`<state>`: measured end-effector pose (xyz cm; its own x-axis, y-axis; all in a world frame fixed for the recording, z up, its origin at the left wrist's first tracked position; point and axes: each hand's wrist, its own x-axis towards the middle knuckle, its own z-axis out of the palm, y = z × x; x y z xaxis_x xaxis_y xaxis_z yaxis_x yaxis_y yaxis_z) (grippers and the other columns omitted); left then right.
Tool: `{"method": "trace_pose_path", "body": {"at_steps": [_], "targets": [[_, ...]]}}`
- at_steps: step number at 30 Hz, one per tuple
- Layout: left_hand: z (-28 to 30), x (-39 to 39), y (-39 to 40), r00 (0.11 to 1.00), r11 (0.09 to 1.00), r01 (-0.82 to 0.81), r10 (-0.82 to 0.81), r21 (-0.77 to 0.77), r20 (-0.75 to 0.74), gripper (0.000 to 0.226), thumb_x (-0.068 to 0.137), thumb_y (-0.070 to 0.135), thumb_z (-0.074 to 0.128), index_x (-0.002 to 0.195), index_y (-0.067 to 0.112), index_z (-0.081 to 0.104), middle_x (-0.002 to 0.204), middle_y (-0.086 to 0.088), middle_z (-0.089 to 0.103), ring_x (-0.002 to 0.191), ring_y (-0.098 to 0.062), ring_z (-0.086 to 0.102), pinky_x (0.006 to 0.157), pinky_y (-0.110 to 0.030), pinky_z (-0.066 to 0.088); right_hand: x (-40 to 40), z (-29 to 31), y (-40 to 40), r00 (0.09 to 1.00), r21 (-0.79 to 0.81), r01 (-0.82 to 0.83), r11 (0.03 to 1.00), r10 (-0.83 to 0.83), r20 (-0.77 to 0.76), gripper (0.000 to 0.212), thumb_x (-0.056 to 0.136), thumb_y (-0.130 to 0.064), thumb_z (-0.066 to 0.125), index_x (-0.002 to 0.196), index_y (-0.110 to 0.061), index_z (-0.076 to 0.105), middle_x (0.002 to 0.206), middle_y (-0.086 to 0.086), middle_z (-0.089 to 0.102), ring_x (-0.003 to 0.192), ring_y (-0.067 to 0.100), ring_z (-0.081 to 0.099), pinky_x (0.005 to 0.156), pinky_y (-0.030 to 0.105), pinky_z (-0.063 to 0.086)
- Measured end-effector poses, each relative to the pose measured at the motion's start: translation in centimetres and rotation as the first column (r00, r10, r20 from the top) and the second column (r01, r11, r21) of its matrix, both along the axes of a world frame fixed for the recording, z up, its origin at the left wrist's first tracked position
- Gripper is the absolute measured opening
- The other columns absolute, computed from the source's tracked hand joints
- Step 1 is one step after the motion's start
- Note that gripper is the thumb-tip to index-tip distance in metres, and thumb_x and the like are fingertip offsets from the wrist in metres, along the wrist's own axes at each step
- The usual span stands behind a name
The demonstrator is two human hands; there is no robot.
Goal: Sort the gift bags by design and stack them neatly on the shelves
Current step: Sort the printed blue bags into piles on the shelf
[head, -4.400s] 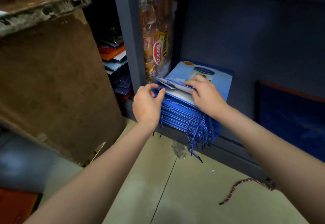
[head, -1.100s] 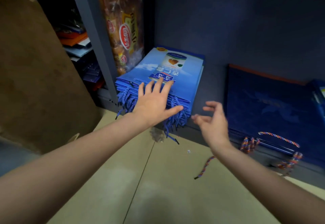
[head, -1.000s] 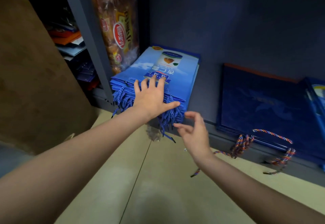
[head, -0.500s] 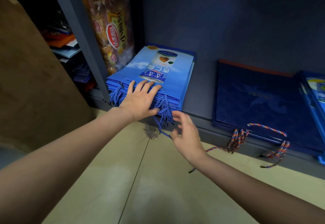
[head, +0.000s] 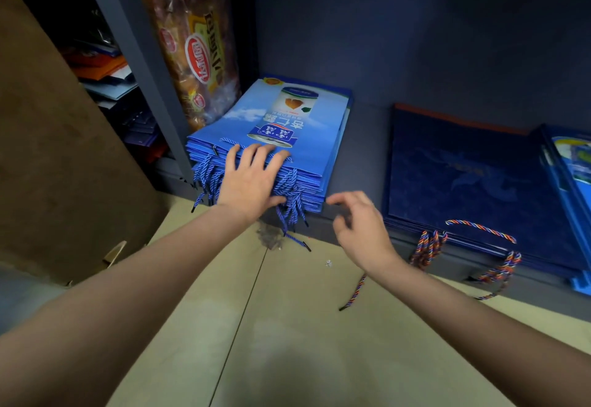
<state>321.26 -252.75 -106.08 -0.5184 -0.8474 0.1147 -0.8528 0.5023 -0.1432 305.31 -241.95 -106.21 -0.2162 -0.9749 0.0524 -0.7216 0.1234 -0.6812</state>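
A stack of light blue gift bags (head: 300,118) printed with a can lies flat on the bottom shelf (head: 361,138), its blue rope handles hanging over the front edge. My left hand (head: 252,179) lies flat on the stack's front edge, fingers spread, pressing on the handles. Just right of the stack's near corner hovers my right hand (head: 361,227), fingers loosely curled and holding nothing. Further right on the same shelf lies a stack of dark navy gift bags (head: 473,176) with multicoloured rope handles (head: 479,227). A third blue bag stack (head: 575,170) shows at the right edge.
A grey shelf upright (head: 140,64) stands left of the light blue stack, with a packet of bread (head: 198,42) leaning behind it. A large brown cardboard sheet (head: 57,150) stands at the left. A loose multicoloured cord (head: 353,293) lies on the beige floor.
My right hand has drawn back a little to the right from the stack's hanging handles. The left hand stays pressed on the light blue stack.
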Motion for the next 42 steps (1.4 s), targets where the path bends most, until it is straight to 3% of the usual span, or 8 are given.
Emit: {"method": "trace_pose_path", "body": {"at_steps": [4,9,18,26,29,34,38,42], "targets": [[0.1,0.2,-0.2,0.999,1.000,0.026,-0.026,0.005,-0.023,0.090,0.076,0.059,0.062,0.146,0.027,0.016,0.151,-0.001,0.021,0.140,-0.022,0.017,0.114,-0.044,0.006,-0.2,1.6,-2.0,0.996,-0.155,-0.038,0.987,0.026,-0.080,0.035,0.086,-0.013,0.060,0.120,-0.011,0.053,0.124,0.003,0.044,0.118,0.018,0.039,0.096,0.018,0.028],[2.4,3.4,-1.8,0.975,0.967,0.205,-0.188,0.149,-0.119,0.106,0.068,0.053,0.073,0.149,0.030,0.008,0.156,0.004,0.011,0.143,-0.015,0.014,0.115,-0.040,-0.002,-0.1,2.6,-5.6,0.846,0.061,-0.313,0.948,0.308,-0.436,0.072,0.081,-0.034,0.067,0.141,-0.021,0.030,0.143,-0.001,0.029,0.132,0.018,0.022,0.109,0.037,0.019],[3.6,4.7,-4.1,0.998,0.990,0.059,-0.061,0.130,0.008,0.077,0.082,0.053,0.060,0.144,0.021,0.027,0.139,-0.004,0.037,0.132,-0.025,0.028,0.113,-0.048,0.005,-0.7,4.0,-8.0,0.781,0.031,-0.350,0.936,0.309,-0.543,0.055,0.084,-0.043,0.062,0.132,-0.022,0.045,0.127,-0.002,0.048,0.122,0.020,0.036,0.107,0.037,0.015],[3.9,1.0,-4.7,0.986,0.985,0.161,-0.164,0.061,0.041,0.072,0.080,0.060,0.055,0.139,0.022,0.037,0.134,-0.001,0.047,0.125,-0.025,0.041,0.110,-0.040,0.015,-0.1,3.8,-8.1,0.719,-0.010,-0.357,0.934,0.268,-0.641,0.048,0.089,-0.035,0.055,0.132,-0.017,0.044,0.126,0.000,0.049,0.120,0.021,0.038,0.105,0.036,0.016],[4.0,1.5,-4.8,0.980,0.981,0.189,-0.191,0.044,0.053,0.068,0.082,0.060,0.051,0.139,0.025,0.039,0.133,0.001,0.051,0.124,-0.023,0.045,0.110,-0.039,0.015,0.0,3.7,-8.1,0.741,0.014,-0.346,0.938,0.282,-0.610,0.051,0.088,-0.032,0.056,0.134,-0.017,0.041,0.129,0.001,0.046,0.121,0.021,0.036,0.105,0.036,0.019],[4.5,1.4,-5.4,0.975,0.975,0.206,-0.212,0.078,0.073,0.058,0.085,0.059,0.047,0.131,0.024,0.048,0.121,-0.003,0.061,0.116,-0.024,0.053,0.107,-0.038,0.020,-0.2,5.3,-8.1,0.862,0.238,-0.380,0.894,0.435,-0.259,0.071,0.082,-0.030,0.066,0.142,-0.016,0.031,0.138,0.007,0.037,0.129,0.023,0.030,0.103,0.029,0.028],[5.1,1.1,-5.9,0.978,0.981,0.189,-0.193,0.053,0.083,0.051,0.089,0.056,0.043,0.121,0.017,0.052,0.108,-0.011,0.066,0.104,-0.030,0.058,0.101,-0.036,0.028,1.3,5.4,-8.7,0.966,0.124,-0.186,0.975,0.204,-0.159,0.070,0.075,-0.055,0.065,0.132,-0.019,0.044,0.130,0.004,0.045,0.125,0.022,0.036,0.103,0.038,0.034],[5.7,1.0,-6.3,0.983,0.985,0.166,-0.169,0.042,0.069,0.052,0.090,0.055,0.041,0.122,0.016,0.052,0.107,-0.015,0.065,0.103,-0.034,0.056,0.097,-0.036,0.030,2.8,5.6,-9.8,0.938,0.040,-0.019,0.999,0.032,-0.345,0.063,0.076,-0.053,0.064,0.126,-0.019,0.047,0.126,0.005,0.046,0.122,0.025,0.039,0.097,0.042,0.033]]}}
